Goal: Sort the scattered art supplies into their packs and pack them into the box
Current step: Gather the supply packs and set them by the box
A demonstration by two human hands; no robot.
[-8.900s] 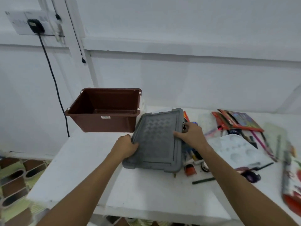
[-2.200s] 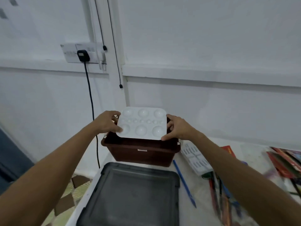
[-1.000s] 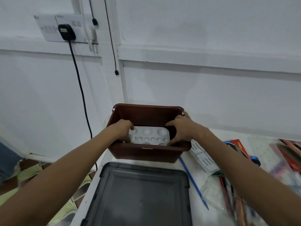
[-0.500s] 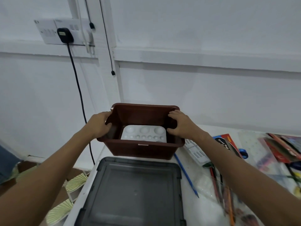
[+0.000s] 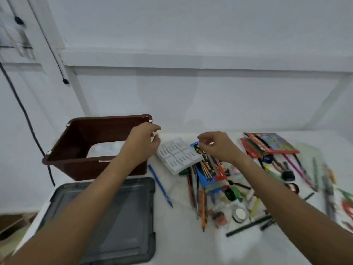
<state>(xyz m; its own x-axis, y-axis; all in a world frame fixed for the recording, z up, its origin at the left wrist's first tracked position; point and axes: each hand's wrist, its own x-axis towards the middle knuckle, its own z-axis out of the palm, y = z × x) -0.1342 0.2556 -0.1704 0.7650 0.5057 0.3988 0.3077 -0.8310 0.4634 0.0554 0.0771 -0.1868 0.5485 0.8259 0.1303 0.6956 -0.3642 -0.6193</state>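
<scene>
The brown box [image 5: 80, 131] stands at the table's back left with the white paint palette [image 5: 103, 151] lying on its floor. My left hand [image 5: 144, 141] hovers at the box's right front corner, fingers loosely curled and holding nothing. My right hand [image 5: 217, 147] hangs over the pile of supplies, fingers relaxed and empty, just above a blue pencil pack [image 5: 207, 174]. A white ridged tray [image 5: 178, 157] lies between my two hands. Loose pencils [image 5: 198, 194] spread out below it.
The grey box lid [image 5: 114, 217] lies upside down at the front left. A blue pen [image 5: 160, 185] sits beside it. Red packs [image 5: 267, 144], tape rolls [image 5: 238, 214], chalk sticks and brushes cover the right side. A black cable [image 5: 24, 115] hangs down the wall at the left.
Both hands have let go of the box rim and moved right toward the supplies. The view has swung right. The palette stays in the box.
</scene>
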